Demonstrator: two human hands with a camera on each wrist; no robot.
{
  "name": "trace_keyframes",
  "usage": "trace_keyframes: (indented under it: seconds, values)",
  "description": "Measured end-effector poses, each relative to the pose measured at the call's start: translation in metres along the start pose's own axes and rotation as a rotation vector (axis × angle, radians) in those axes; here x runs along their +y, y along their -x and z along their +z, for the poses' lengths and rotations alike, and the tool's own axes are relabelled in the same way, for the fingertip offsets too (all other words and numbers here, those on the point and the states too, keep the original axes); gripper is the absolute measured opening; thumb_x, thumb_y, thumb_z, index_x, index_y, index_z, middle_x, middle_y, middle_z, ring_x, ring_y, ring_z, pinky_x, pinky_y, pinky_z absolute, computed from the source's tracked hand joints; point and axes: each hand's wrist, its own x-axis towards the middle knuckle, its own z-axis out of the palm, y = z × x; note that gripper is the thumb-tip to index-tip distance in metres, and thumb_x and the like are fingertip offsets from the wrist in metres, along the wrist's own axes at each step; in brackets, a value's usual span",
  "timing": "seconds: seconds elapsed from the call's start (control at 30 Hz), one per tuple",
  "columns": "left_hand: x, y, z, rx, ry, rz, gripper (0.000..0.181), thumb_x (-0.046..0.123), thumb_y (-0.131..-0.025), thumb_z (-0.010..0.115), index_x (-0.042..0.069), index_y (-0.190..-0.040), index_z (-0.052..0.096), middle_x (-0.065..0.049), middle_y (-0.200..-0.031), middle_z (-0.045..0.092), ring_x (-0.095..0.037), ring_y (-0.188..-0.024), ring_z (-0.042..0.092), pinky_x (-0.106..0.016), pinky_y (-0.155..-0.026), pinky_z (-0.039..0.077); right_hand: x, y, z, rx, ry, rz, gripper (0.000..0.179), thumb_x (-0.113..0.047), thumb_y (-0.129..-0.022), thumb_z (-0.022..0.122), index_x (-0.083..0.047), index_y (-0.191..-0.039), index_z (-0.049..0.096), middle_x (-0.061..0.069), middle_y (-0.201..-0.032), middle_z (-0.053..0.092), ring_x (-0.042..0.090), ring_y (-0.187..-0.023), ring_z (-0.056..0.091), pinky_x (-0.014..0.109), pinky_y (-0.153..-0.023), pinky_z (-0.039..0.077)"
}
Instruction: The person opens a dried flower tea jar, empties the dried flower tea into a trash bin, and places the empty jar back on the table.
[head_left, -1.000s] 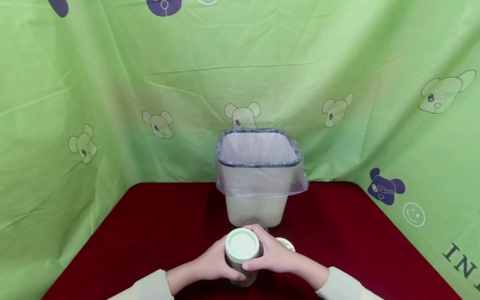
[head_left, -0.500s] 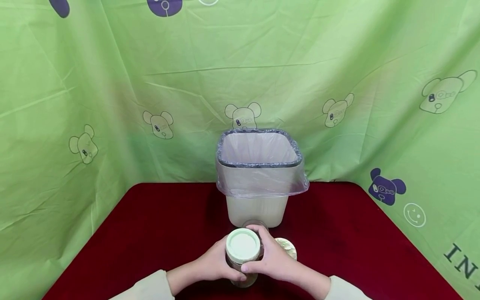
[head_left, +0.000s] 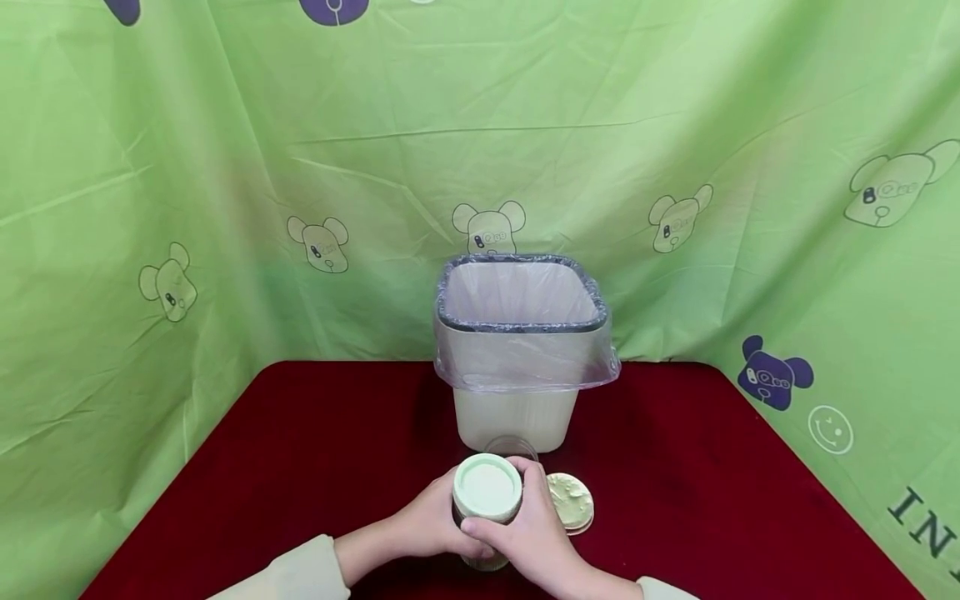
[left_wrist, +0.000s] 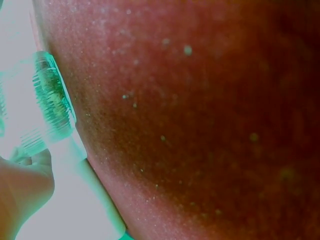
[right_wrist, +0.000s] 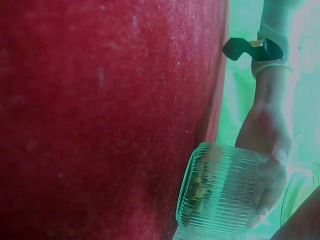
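A clear ribbed glass jar (right_wrist: 220, 187) with a pale green lid (head_left: 487, 487) stands upright near the front of the red table. Yellowish-brown bits lie in its bottom. My left hand (head_left: 431, 523) grips the jar from the left, fingers around its side. From the right, my right hand (head_left: 528, 533) grips the jar's top by the lid, thumb across the front just under the rim. Whether those fingers bear on lid or glass is partly hidden. In the left wrist view the jar (left_wrist: 52, 100) is at the left edge, overexposed.
A white bin (head_left: 513, 417) with a clear bag folded over its dark rim stands behind the jar. In front of it shows the rim of a clear round container (head_left: 512, 446). Pale yellow round discs (head_left: 572, 502), the top one uneven, lie right of my right hand.
My right hand has turned about the lid, its wrist swinging toward the front and left and its thumb shifting left. More of the pale discs shows. The left hand stays around the jar.
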Motion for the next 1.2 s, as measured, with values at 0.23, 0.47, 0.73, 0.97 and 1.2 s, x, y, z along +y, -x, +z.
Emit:
trace_keyframes:
  seconds: [0.23, 0.47, 0.73, 0.97, 1.2]
  values:
    - [0.002, -0.001, 0.001, 0.007, -0.011, -0.011, 0.085, 0.019, -0.067, 0.089, 0.025, -0.138, 0.042, 0.004, -0.124, 0.057, -0.016, -0.112, 0.055, -0.034, -0.098, 0.045, 0.002, -0.004, 0.002, -0.010, 0.015, -0.033, 0.082, -0.038, -0.063, 0.090, -0.011, -0.125, 0.044, -0.003, -0.118, 0.048, 0.017, -0.110, 0.050, 0.033, -0.095, 0.041]
    - [0.001, 0.000, 0.000, 0.008, -0.022, -0.013, 0.084, 0.021, -0.068, 0.088, 0.025, -0.138, 0.042, 0.005, -0.125, 0.057, -0.016, -0.113, 0.054, -0.033, -0.099, 0.043, 0.009, -0.013, -0.006, -0.125, -0.018, -0.094, 0.077, -0.031, -0.066, 0.088, -0.013, -0.126, 0.044, -0.002, -0.119, 0.048, 0.017, -0.108, 0.052, 0.032, -0.094, 0.043]
    - [-0.001, 0.002, -0.001, 0.006, -0.026, -0.029, 0.085, 0.021, -0.069, 0.088, 0.024, -0.139, 0.041, 0.005, -0.126, 0.056, -0.016, -0.115, 0.054, -0.033, -0.100, 0.043, 0.017, -0.028, -0.023, -0.306, -0.033, -0.242, 0.073, -0.028, -0.070, 0.086, -0.014, -0.129, 0.046, -0.003, -0.123, 0.048, 0.016, -0.113, 0.048, 0.032, -0.097, 0.041]
    - [-0.001, 0.001, -0.003, 0.002, -0.035, -0.031, 0.085, 0.023, -0.069, 0.088, 0.023, -0.139, 0.040, 0.004, -0.127, 0.055, -0.016, -0.115, 0.054, -0.033, -0.099, 0.043, 0.018, -0.036, -0.031, -0.391, -0.044, -0.323, 0.071, -0.025, -0.074, 0.084, -0.010, -0.132, 0.047, -0.002, -0.126, 0.049, 0.017, -0.118, 0.045, 0.030, -0.099, 0.039]
    - [-0.002, 0.002, -0.002, 0.002, -0.052, 0.018, 0.085, 0.021, -0.070, 0.087, 0.018, -0.141, 0.039, 0.002, -0.127, 0.055, -0.016, -0.115, 0.055, -0.034, -0.098, 0.044, 0.013, -0.027, -0.035, -0.367, -0.020, -0.232, 0.087, -0.025, -0.073, 0.086, -0.004, -0.141, 0.037, 0.004, -0.132, 0.047, 0.020, -0.119, 0.047, 0.032, -0.098, 0.041]
